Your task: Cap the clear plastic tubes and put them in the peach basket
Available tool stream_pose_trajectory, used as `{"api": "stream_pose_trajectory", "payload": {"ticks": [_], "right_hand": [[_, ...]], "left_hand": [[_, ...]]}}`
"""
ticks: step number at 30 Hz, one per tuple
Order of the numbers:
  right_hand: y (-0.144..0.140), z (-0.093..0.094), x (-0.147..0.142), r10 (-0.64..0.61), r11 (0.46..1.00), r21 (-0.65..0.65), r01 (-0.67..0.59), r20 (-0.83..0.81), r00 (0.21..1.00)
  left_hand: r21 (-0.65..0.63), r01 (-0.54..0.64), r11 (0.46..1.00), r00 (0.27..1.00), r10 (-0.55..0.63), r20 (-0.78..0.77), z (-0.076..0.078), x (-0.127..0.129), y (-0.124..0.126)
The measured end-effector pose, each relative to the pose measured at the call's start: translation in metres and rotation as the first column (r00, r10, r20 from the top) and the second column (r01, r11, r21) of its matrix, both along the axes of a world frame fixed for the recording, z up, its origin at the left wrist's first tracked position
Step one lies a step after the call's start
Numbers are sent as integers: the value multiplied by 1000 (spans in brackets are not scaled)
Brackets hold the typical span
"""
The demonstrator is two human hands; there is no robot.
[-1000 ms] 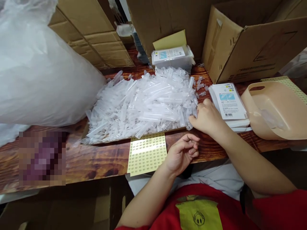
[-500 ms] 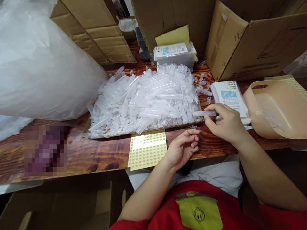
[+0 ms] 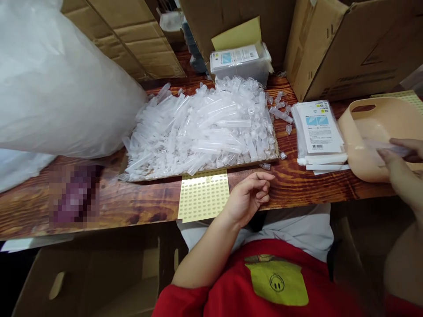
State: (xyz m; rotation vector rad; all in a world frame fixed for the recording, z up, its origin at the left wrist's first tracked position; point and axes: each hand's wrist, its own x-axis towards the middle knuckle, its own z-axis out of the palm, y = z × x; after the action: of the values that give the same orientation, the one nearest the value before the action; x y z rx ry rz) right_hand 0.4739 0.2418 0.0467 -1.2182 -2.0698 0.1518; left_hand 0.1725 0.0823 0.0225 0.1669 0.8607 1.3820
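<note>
Your right hand (image 3: 401, 169) pinches one clear plastic tube (image 3: 385, 146) between thumb and fingertips, holding it level over the open mouth of the beige basin (image 3: 363, 132) at the right end of the table; the hand is blurred, so how firmly the tube sits in the pinch is hard to tell. Your left hand (image 3: 249, 198) rests at the table's near edge with the fingers loosely curled on nothing, just right of the yellow sticker sheet (image 3: 204, 195). With so light a pinch on a smooth tube, it could slip and roll off the near edge toward your lap, or miss the tilted basin's rim. The sticker sheet overhangs the edge, and a brush of your left wrist could knock it down. A small loose cap (image 3: 265, 166) lies near that hand and could be swept away unnoticed. The heap of tubes (image 3: 201, 132) sits piled on a flat tray, with strays scattered toward the stack of labelled bags (image 3: 319, 132). The wooden table (image 3: 139, 207) is crowded, hemmed by cardboard boxes (image 3: 350, 44) behind and a big plastic sack (image 3: 56, 88) on the left.
</note>
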Motion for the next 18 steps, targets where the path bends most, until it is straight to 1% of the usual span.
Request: {"api": "stream_pose_trajectory", "payload": {"ticks": [1,2,3,4,5,6,7,8,9,11,13,15,16,18], "right_hand": [[4,0,-6,-82,993,94,76,58,995],[6,0,-16,-134,974,198,113,97,986],[6,2,-29,-132,956,279,94,118,984],[4,5,-44,-58,943,333,15,119,991],[-1,8,-62,54,946,311,-95,137,989],[-6,11,-82,194,945,237,-224,143,971],[-12,13,-102,373,896,215,-388,109,921],[-17,14,-123,542,811,205,-548,91,836],[-20,13,-143,620,766,139,-628,104,778],[-24,7,-177,685,712,38,-701,181,706],[-23,0,-200,686,702,-27,-711,292,666],[-21,-4,-213,674,698,-35,-715,367,641],[-20,-5,-215,668,700,-25,-714,377,642],[-21,-4,-211,656,716,19,-698,327,681]], "left_hand": [[3,11,1000,998,-11,-54,1,0,-1],[13,22,1000,993,-20,-114,1,1,-2],[26,28,999,985,-23,-172,1,1,-3],[41,27,999,975,-17,-220,0,1,-4],[54,23,998,967,-8,-253,-2,0,-4],[67,20,998,963,-1,-268,-3,0,-4],[82,18,996,964,4,-265,-5,-1,-4],[97,23,995,968,2,-250,-7,-2,-5],[112,34,993,973,-7,-230,-8,-3,-5],[138,53,989,981,-25,-192,-9,-5,-6],[155,60,986,986,-34,-164,-10,-7,-8],[165,61,984,990,-38,-138,-11,-9,-10],[168,58,984,991,-37,-125,-11,-9,-11],[172,54,984,994,-37,-103,-11,-10,-12]]}}
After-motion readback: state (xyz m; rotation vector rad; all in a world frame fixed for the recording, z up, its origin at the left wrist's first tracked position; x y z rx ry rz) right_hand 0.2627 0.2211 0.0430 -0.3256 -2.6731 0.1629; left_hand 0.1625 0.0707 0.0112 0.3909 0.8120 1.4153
